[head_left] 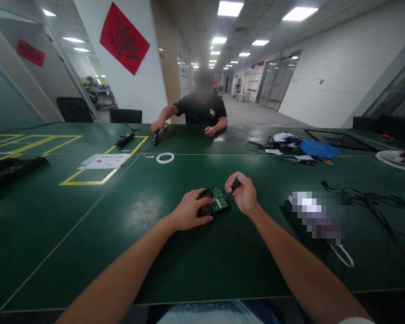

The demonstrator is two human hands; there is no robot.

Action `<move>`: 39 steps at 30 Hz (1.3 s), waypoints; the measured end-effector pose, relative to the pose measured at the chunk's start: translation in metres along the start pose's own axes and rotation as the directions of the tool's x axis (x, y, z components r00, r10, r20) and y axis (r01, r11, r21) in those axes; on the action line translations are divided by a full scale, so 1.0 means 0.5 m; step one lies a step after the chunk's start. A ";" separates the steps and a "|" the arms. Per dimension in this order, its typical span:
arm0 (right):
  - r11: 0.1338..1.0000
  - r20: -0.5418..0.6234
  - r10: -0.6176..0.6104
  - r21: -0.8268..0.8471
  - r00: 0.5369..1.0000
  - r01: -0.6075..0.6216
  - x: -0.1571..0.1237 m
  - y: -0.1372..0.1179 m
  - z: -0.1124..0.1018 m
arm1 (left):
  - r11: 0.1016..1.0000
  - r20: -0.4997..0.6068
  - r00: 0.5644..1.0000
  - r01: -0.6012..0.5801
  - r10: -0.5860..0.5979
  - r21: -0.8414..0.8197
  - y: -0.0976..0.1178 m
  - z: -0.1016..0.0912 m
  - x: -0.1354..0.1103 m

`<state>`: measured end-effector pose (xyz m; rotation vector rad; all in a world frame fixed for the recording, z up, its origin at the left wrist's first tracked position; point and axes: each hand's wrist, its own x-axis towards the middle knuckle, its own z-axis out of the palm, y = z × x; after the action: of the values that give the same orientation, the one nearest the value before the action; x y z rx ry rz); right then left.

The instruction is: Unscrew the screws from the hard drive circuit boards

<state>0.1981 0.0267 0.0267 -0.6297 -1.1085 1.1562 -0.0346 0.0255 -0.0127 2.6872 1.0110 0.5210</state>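
Note:
A small black device with a green circuit board point(217, 200) lies on the dark green table point(148, 252) in front of me. My left hand point(189, 210) rests on its left side, fingers curled over the black casing and holding it down. My right hand point(241, 192) hovers just right of the board, fingers pinched round a small dark tool whose thin tip points at the board's edge.
Across the table a person in a black shirt point(202, 110) holds a dark tool. A white tape ring point(165, 157), a paper sheet point(104, 160), a blue tray point(319, 148) with cables, and black cables point(374, 198) at right lie about.

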 end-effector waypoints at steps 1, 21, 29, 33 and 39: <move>1.000 -0.006 0.005 -0.010 1.000 -0.005 0.001 0.001 -0.001 | 1.000 -0.002 1.000 0.001 -0.001 -0.003 0.001 0.000 0.000; 0.901 0.130 -0.061 -0.420 0.990 0.111 0.013 -0.031 -0.025 | 1.000 -0.002 1.000 0.007 -0.007 -0.008 0.003 -0.002 0.000; 0.950 0.234 0.195 -0.288 0.952 -0.124 0.013 -0.051 -0.016 | 1.000 -0.009 1.000 0.012 -0.012 -0.011 0.003 -0.001 0.000; 0.951 0.213 0.292 -0.170 0.932 -0.259 0.013 -0.061 -0.021 | 1.000 -0.013 1.000 0.008 -0.009 -0.004 0.002 0.001 0.000; 0.941 0.151 0.339 -0.051 0.929 -0.335 0.012 -0.064 -0.030 | 1.000 -0.018 1.000 0.007 -0.007 -0.027 0.004 -0.001 0.000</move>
<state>0.2247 0.0239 0.0508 -0.7794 -1.1779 1.5112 -0.0335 0.0239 -0.0113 2.6591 1.0104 0.5541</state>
